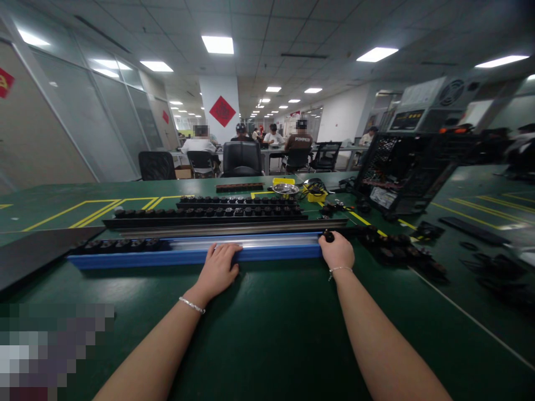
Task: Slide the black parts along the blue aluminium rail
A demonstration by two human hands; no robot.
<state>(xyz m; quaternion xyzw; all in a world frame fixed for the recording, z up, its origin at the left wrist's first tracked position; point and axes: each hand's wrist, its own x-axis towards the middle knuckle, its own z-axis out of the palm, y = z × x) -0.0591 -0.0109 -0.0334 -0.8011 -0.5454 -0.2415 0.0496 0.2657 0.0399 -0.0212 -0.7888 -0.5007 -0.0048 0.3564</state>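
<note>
A blue rail point(271, 254), lined at its left with black parts point(125, 245), is laid across the green surface point(267, 345). Its near edge is touched by the left hand point(218, 270), fingers loosely spread and gripping nothing, while a round black piece point(329, 236) is pinched in the right hand's point(337, 252) curled fingers at the right end. Piece-by-piece handling is apparently under way, with careful alignment seemingly called for.

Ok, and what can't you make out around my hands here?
All in the head view:
Blue rail, right end: hidden by the right hand.
Rail stretch behind the left hand: covered by it.
Black part, lower side: hidden in the right hand.
Black clutter, far right: too blurred and dark to name.
Lower-left corner: pixelated.
</note>
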